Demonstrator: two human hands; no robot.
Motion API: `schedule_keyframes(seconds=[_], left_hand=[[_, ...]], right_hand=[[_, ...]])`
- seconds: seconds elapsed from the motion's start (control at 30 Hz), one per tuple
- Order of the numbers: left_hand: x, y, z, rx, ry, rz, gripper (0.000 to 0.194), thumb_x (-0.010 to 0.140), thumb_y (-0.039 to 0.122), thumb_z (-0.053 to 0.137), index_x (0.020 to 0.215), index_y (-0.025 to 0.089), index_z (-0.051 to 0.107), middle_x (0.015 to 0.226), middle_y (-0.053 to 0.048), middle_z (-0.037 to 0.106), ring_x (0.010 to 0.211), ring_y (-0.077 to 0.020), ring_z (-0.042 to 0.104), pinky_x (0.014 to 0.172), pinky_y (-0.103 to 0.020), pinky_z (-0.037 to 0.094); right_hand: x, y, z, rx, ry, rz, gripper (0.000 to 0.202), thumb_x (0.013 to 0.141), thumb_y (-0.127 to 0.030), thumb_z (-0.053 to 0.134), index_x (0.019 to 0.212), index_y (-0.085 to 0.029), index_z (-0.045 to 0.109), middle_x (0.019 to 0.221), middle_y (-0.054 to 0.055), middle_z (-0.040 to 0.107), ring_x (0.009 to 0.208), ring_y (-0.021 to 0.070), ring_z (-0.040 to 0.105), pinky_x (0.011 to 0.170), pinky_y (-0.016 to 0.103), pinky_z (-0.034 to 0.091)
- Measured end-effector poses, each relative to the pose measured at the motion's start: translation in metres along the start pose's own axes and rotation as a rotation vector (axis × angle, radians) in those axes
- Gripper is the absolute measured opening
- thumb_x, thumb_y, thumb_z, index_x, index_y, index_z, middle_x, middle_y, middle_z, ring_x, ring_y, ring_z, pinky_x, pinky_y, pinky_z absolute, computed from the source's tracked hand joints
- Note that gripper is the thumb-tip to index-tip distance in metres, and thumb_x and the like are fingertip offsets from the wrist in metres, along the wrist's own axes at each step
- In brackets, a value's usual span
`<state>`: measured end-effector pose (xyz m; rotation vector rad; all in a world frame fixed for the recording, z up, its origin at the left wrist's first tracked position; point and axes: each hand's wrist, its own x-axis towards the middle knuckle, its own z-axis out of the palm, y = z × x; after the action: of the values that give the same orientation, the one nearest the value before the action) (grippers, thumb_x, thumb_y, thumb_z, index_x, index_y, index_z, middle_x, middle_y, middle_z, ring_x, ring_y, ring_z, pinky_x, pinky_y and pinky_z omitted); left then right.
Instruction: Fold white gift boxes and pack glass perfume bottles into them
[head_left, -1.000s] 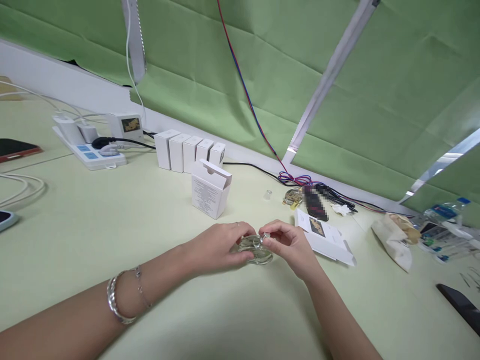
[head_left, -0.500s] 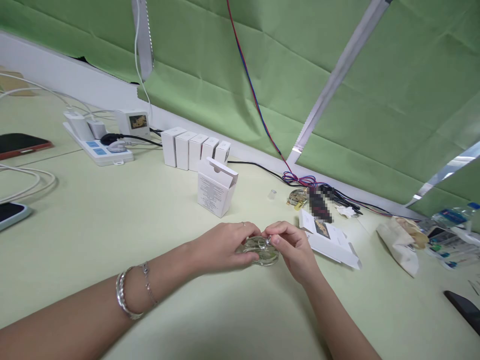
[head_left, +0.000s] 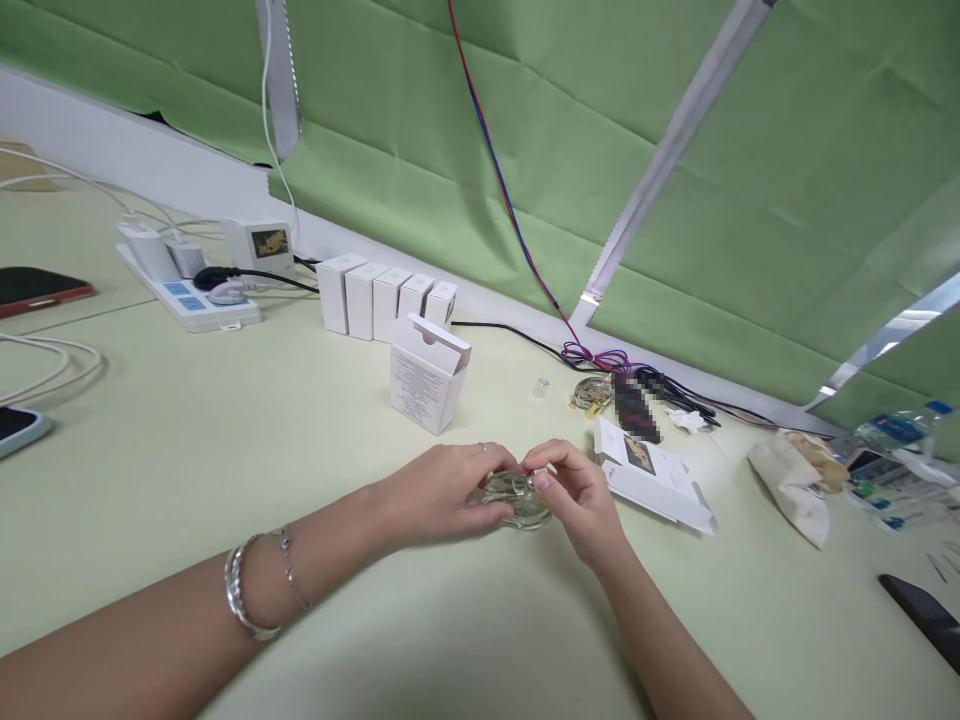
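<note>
A clear round glass bottle lies low over the pale green table. My left hand grips its left side, thumb in front and fingers behind. At the bottle's upper right, my right hand pinches a small shiny silver piece between thumb and forefinger; whether that piece is joined to the bottle cannot be seen. Behind my hands stands an open white carton, its top flap raised. Right of my right hand, another white carton lies on its side, opened.
Several small white boxes stand in a row by the wall, right of a power strip. A clear cap, a round glass item and cables lie behind. Phones lie at both sides; a cloth pouch is right.
The whole view has shifted slightly, so everything sits a little further left. My hands keep the same hold, with only a very slight movement of the right fingers.
</note>
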<state>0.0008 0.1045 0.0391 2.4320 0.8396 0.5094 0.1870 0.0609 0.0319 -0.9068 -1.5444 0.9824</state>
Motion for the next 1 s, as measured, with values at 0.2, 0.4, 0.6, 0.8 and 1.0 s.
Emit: schedule_keyframes(seconds=[0.2, 0.4, 0.6, 0.8, 1.0], left_hand=[[0.0001, 0.0007, -0.0002, 0.0, -0.003, -0.015, 0.028, 0.079, 0.031, 0.054, 0.105, 0.021, 0.056, 0.087, -0.002, 0.064, 0.074, -0.0174, 0.059, 0.06, -0.024, 0.041], [0.0, 0.0006, -0.0006, -0.007, -0.009, -0.004, 0.029, 0.079, 0.032, 0.055, 0.105, 0.02, 0.056, 0.088, -0.002, 0.064, 0.074, -0.0173, 0.059, 0.06, -0.024, 0.04], [0.0003, 0.001, 0.0, -0.025, -0.004, -0.013, 0.026, 0.078, 0.033, 0.053, 0.101, 0.02, 0.057, 0.086, -0.002, 0.063, 0.074, -0.0172, 0.059, 0.058, -0.024, 0.04], [0.0006, 0.0007, 0.0, -0.02, -0.009, -0.022, 0.027, 0.078, 0.033, 0.054, 0.102, 0.02, 0.057, 0.085, -0.002, 0.062, 0.072, -0.0167, 0.059, 0.058, -0.024, 0.039], [0.0004, 0.0008, -0.0001, -0.028, -0.004, -0.028, 0.029, 0.078, 0.035, 0.054, 0.104, 0.021, 0.058, 0.084, -0.002, 0.062, 0.073, -0.0175, 0.059, 0.058, -0.024, 0.04]], right_hand=[[-0.002, 0.0055, -0.0023, -0.01, -0.001, 0.021, 0.014, 0.084, -0.038, 0.06, 0.087, -0.025, 0.062, 0.083, 0.001, 0.061, 0.074, 0.015, 0.058, 0.066, 0.027, 0.046], [-0.0005, 0.0094, -0.001, 0.059, 0.024, 0.03, 0.015, 0.081, -0.039, 0.062, 0.083, -0.024, 0.063, 0.081, 0.002, 0.058, 0.077, 0.0157, 0.057, 0.07, 0.028, 0.046], [0.0005, 0.0062, 0.0022, 0.031, 0.061, 0.032, 0.021, 0.078, -0.044, 0.063, 0.08, -0.023, 0.061, 0.079, 0.002, 0.058, 0.075, 0.0167, 0.056, 0.068, 0.029, 0.045], [0.0003, 0.008, 0.0035, 0.078, 0.067, 0.058, 0.018, 0.079, -0.041, 0.064, 0.079, -0.023, 0.06, 0.078, 0.001, 0.057, 0.072, 0.0147, 0.054, 0.066, 0.027, 0.044], [0.0014, 0.0066, 0.0038, 0.052, 0.069, 0.042, 0.02, 0.078, -0.043, 0.064, 0.078, -0.023, 0.061, 0.076, 0.001, 0.058, 0.075, 0.0165, 0.055, 0.069, 0.029, 0.045]])
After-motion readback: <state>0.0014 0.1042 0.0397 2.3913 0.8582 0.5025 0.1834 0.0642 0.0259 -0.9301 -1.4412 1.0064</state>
